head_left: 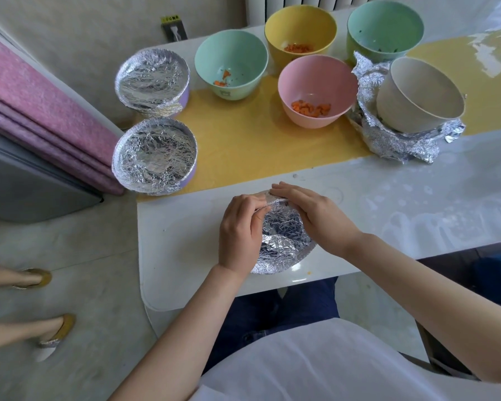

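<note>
Pinches foil fold (272, 199) with left hand (240, 227) at 11 o'clock of foil-covered bowl (284, 241), at table's (185, 241) 6 o'clock edge, presses it flat-fingered with right hand (310, 215) at 12; fold axis 9-to-3.

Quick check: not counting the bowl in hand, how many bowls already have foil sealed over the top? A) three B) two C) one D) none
B: the far covered bowl and the near covered bowl stand at left; the foil-topped bowl between the left hand and the right hand is the one in work.
</note>
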`<state>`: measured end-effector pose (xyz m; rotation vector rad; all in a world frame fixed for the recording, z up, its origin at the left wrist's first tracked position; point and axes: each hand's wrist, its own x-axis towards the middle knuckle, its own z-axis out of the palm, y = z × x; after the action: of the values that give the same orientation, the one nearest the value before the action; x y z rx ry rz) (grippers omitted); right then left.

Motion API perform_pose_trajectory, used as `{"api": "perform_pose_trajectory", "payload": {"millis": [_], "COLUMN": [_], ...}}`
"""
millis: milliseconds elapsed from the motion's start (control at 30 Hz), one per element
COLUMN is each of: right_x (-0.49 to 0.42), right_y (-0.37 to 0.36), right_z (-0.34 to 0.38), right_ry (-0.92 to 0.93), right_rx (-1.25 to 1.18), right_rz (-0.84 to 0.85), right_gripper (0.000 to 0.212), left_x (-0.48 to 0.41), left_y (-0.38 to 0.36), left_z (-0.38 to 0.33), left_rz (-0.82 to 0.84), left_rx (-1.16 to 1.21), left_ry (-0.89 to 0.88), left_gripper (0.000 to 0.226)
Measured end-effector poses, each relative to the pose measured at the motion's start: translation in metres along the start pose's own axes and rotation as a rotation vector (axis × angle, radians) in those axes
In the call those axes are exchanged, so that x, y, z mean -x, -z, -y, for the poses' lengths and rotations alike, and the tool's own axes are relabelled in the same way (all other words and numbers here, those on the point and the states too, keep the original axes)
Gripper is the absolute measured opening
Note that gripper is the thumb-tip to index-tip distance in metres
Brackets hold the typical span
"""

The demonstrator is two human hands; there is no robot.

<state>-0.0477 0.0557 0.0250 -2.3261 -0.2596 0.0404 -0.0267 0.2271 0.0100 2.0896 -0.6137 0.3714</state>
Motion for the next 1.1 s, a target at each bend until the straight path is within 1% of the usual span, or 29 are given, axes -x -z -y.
{"api": "perform_pose_trajectory", "payload": {"millis": [100, 267, 333, 467, 600, 700, 767, 833, 900, 933, 1000, 1100], "right_x": [-0.005, -0.003, -0.001, -0.001, -0.002, -0.005, -0.008, -0.011, -0.01, -0.009, -0.007, -0.005], "right_y": [0.0, 0.005, 0.006, 0.004, 0.004, 0.005, 0.007, 0.008, 0.008, 0.007, 0.004, 0.001], "right_z": [0.001, 0.002, 0.001, -0.001, 0.0, -0.001, -0.001, 0.0, 0.001, 0.002, 0.001, 0.0], "right_ry": [0.004, 0.026, 0.049, 0.038, 0.044, 0.043, 0.047, 0.046, 0.027, 0.003, -0.052, -0.054], "right_rx": [0.011, -0.042, -0.067, -0.1, -0.104, -0.069, -0.069, -0.071, -0.068, -0.073, -0.097, -0.098], "right_rz": [0.026, 0.068, 0.066, 0.03, 0.022, 0.047, 0.065, 0.09, 0.098, 0.08, 0.013, -0.025], "right_gripper": [0.052, 0.051, 0.052, 0.053, 0.046, 0.054, 0.057, 0.053, 0.04, 0.038, 0.037, 0.036], "left_x": [0.001, -0.001, -0.003, -0.003, -0.003, -0.005, -0.005, -0.004, -0.003, -0.002, -0.001, 0.0], "left_y": [0.0, 0.001, 0.001, 0.0, 0.001, 0.002, 0.001, 0.0, -0.001, -0.001, 0.001, 0.002], "left_z": [0.001, 0.0, -0.001, -0.001, -0.001, -0.002, -0.001, 0.0, 0.002, 0.003, 0.004, 0.005], "left_rz": [-0.013, -0.018, -0.004, 0.016, 0.017, -0.006, -0.016, -0.019, -0.015, -0.012, -0.02, -0.04], "left_rx": [-0.016, -0.047, -0.039, -0.012, -0.012, -0.044, -0.082, -0.085, -0.062, -0.057, -0.049, -0.042], "left_ry": [0.027, 0.017, 0.009, 0.005, 0.017, 0.014, 0.02, 0.037, 0.04, 0.042, 0.053, 0.073], "left_gripper": [0.008, 0.009, 0.009, 0.007, 0.008, 0.01, 0.007, 0.006, 0.006, 0.007, 0.008, 0.008]}}
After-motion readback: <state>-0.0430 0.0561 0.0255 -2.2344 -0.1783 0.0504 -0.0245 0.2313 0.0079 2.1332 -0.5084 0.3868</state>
